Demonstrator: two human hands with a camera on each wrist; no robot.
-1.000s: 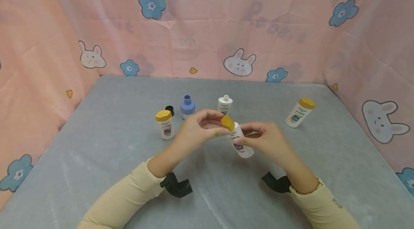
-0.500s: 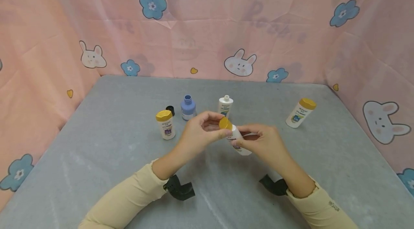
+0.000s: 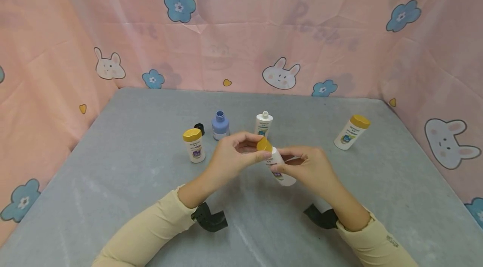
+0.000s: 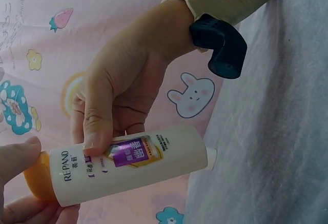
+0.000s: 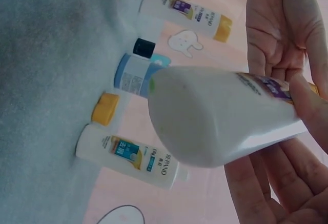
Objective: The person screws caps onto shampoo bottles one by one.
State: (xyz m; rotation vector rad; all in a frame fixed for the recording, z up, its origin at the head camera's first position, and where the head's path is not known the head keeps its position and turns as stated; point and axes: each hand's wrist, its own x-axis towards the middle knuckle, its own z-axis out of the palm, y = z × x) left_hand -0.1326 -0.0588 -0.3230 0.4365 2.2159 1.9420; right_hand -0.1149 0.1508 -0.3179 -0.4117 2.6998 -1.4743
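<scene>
Near the middle of the table, my left hand (image 3: 234, 156) pinches the yellow cap (image 3: 264, 144) of a white shampoo bottle (image 3: 285, 179) between thumb and fingers. My right hand (image 3: 307, 164) grips the bottle's body, its thumb on the label side. The bottle is held tilted above the table, its capped end up and to the left. In the left wrist view the cap (image 4: 40, 178) sits at the bottle's end under the left thumb, and a purple label (image 4: 130, 153) shows. The right wrist view looks at the bottle's base (image 5: 179, 119).
Behind the hands stand an uncapped blue bottle (image 3: 220, 128) with a black cap (image 3: 199, 128) beside it, and an uncapped white bottle (image 3: 263, 123). A loose yellow cap (image 5: 105, 108) lies between them. Yellow-capped bottles stand left (image 3: 195, 151) and right (image 3: 349, 133).
The yellow cap has turned slightly in the left fingers, and the bottle's tilt has shifted a little. Both hands keep their hold; the standing bottles stay put.
</scene>
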